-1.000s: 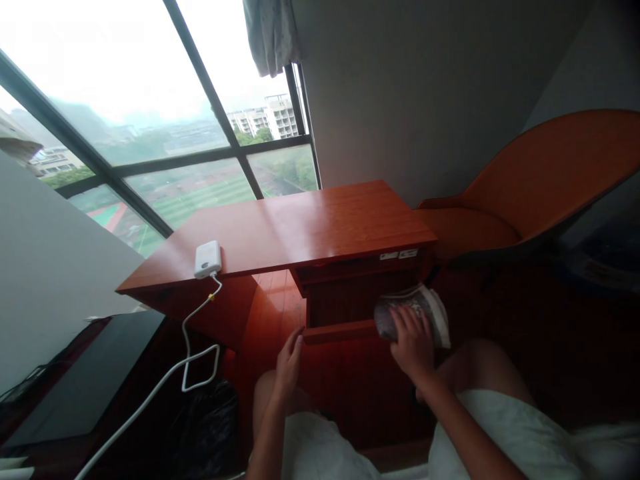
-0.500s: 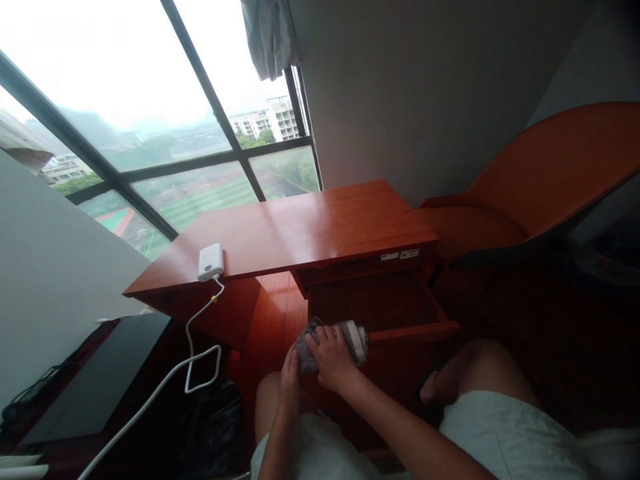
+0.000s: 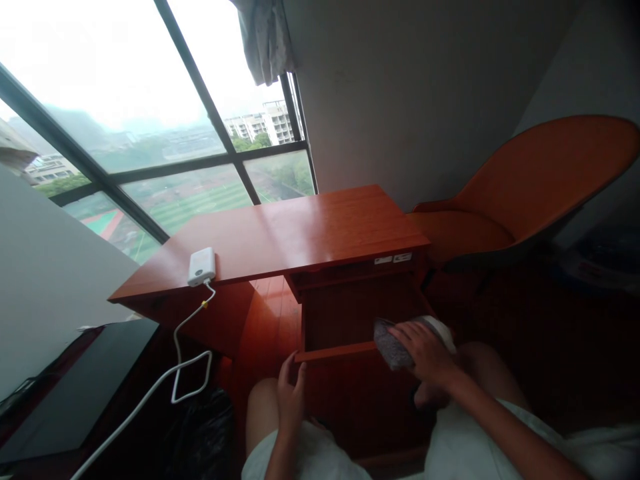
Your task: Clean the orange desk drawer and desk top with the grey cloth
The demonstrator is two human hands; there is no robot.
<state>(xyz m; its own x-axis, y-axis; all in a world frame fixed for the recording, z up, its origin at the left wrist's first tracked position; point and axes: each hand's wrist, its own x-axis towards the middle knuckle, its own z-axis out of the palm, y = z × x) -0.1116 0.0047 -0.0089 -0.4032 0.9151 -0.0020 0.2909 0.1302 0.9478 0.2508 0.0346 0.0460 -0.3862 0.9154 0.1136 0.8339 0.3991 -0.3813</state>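
Note:
A reddish-brown desk [image 3: 300, 230] has its drawer [image 3: 340, 351] pulled out. At the right part of the drawer's front edge, my right hand [image 3: 423, 350] presses a grey and white cloth [image 3: 393, 347], its fingers wrapped over it. My left hand [image 3: 291, 390] is at the drawer's left front corner, fingers apart, with the fingertips touching or very near the edge. It holds nothing. The right hand hides part of the cloth and of the drawer front.
A white power bank [image 3: 202, 267] with a white cable [image 3: 179, 353] lies on the desk's left part. An orange chair [image 3: 540, 180] stands at the right. A dark flat panel [image 3: 80, 387] is at the lower left, and a window behind.
My right hand has slid the cloth rightwards along the drawer front. My left hand, earlier beside the cloth, is now apart from it at the left corner. The view has shifted slightly.

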